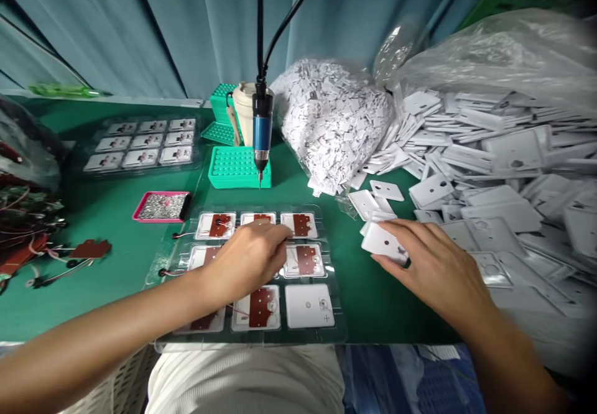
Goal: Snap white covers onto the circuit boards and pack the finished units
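Note:
A clear plastic tray (333, 314) in front of me holds rows of white plastic cases, most with a brown circuit board (261, 307) inside. The case at its near right corner has a plain white cover (298, 305) showing. My left hand (256, 249) is over the middle of the tray, fingers curled together; whatever is under the fingertips is hidden. In my right hand (429, 265), to the right of the tray, are white plastic covers (380, 240) with small holes, gripped between thumb and fingers. They look like more than one, held tilted above the green table.
An electric screwdriver (262, 128) hangs behind the tray, above a green perforated block (228, 168). A pink dish (161, 207) holds small screws. White covers (489, 153) pile up at right beside a full plastic bag (331, 115). Wired boards (88, 249) lie left; another filled tray (140, 143) stands behind.

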Demonstrator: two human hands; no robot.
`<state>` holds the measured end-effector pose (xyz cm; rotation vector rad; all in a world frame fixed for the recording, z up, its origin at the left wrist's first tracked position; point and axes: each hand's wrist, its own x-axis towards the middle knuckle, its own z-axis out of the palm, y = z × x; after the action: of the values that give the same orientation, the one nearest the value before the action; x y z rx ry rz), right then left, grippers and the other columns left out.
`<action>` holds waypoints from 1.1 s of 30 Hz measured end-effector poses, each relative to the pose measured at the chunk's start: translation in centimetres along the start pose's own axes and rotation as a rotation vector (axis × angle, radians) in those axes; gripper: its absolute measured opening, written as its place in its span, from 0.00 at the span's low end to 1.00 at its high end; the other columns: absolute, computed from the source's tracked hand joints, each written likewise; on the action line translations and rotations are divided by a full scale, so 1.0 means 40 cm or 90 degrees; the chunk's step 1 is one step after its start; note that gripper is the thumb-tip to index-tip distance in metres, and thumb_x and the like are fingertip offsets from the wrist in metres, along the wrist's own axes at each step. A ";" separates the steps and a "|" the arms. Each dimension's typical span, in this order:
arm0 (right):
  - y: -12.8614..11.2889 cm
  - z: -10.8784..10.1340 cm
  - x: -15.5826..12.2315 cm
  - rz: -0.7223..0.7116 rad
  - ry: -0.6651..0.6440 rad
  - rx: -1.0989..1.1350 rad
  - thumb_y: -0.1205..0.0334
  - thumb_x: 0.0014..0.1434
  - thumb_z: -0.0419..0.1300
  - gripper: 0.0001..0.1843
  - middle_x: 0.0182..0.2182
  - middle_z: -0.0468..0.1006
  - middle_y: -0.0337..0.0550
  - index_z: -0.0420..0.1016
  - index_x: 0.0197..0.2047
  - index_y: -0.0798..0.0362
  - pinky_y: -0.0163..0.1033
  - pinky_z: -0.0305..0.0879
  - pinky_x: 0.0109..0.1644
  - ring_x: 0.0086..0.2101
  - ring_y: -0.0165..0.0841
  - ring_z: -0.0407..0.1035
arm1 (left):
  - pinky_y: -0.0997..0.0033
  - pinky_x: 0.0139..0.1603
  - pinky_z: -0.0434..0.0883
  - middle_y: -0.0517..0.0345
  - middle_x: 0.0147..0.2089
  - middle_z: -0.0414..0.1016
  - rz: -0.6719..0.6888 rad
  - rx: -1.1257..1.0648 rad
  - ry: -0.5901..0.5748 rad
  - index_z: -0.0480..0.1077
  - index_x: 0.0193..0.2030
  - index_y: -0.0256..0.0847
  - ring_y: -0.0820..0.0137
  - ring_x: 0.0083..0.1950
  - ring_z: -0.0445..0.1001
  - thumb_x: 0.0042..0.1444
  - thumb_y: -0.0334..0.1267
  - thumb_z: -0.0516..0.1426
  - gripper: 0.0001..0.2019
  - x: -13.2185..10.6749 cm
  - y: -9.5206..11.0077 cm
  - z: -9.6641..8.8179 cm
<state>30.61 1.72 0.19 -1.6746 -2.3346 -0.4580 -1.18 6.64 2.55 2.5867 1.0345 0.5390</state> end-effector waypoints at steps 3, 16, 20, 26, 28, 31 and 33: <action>-0.010 0.010 -0.010 0.035 0.012 0.029 0.50 0.61 0.57 0.23 0.49 0.73 0.51 0.70 0.56 0.52 0.46 0.67 0.33 0.43 0.47 0.71 | 0.68 0.32 0.69 0.53 0.30 0.72 0.036 0.108 -0.013 0.71 0.40 0.33 0.65 0.33 0.72 0.66 0.34 0.51 0.09 0.048 0.002 0.015; -0.096 0.021 -0.023 0.001 -0.039 0.230 0.55 0.59 0.62 0.23 0.46 0.76 0.45 0.68 0.57 0.48 0.46 0.68 0.48 0.48 0.42 0.69 | 0.68 0.35 0.71 0.54 0.28 0.70 0.219 0.153 -0.055 0.68 0.34 0.34 0.66 0.34 0.70 0.68 0.30 0.47 0.12 0.059 0.030 0.071; -0.099 0.035 -0.031 0.030 -0.002 0.245 0.56 0.59 0.63 0.24 0.46 0.76 0.46 0.67 0.58 0.50 0.46 0.68 0.50 0.48 0.42 0.68 | 0.66 0.34 0.70 0.53 0.30 0.71 0.325 0.186 -0.080 0.68 0.30 0.34 0.63 0.34 0.70 0.64 0.26 0.51 0.10 0.064 0.046 0.078; -0.106 0.039 -0.045 0.064 0.054 0.284 0.56 0.59 0.63 0.24 0.46 0.77 0.48 0.69 0.58 0.49 0.48 0.69 0.49 0.48 0.43 0.69 | 0.64 0.35 0.71 0.47 0.34 0.73 0.401 0.202 -0.106 0.71 0.33 0.31 0.61 0.39 0.71 0.63 0.24 0.51 0.09 0.058 0.046 0.073; -0.111 0.045 -0.047 0.074 0.078 0.299 0.57 0.59 0.63 0.24 0.46 0.77 0.47 0.69 0.58 0.49 0.48 0.69 0.49 0.47 0.43 0.70 | 0.65 0.35 0.70 0.49 0.32 0.72 0.378 0.185 -0.105 0.70 0.31 0.33 0.62 0.38 0.71 0.64 0.25 0.51 0.11 0.062 0.046 0.076; -0.117 0.054 -0.050 0.086 0.110 0.306 0.57 0.58 0.64 0.25 0.46 0.77 0.48 0.69 0.58 0.49 0.49 0.69 0.49 0.47 0.43 0.70 | 0.65 0.35 0.70 0.50 0.32 0.72 0.363 0.186 -0.122 0.70 0.32 0.33 0.62 0.37 0.71 0.65 0.26 0.50 0.11 0.063 0.048 0.081; -0.119 0.058 -0.052 0.089 0.114 0.308 0.57 0.58 0.65 0.25 0.46 0.77 0.48 0.69 0.58 0.50 0.49 0.69 0.49 0.47 0.43 0.70 | 0.63 0.39 0.70 0.46 0.37 0.73 0.380 0.212 -0.140 0.72 0.37 0.31 0.60 0.42 0.71 0.64 0.25 0.51 0.09 0.052 0.050 0.080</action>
<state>26.74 -0.63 -3.25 -1.4774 -1.9793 -0.0070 2.85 6.28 1.01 3.1641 0.2824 0.2057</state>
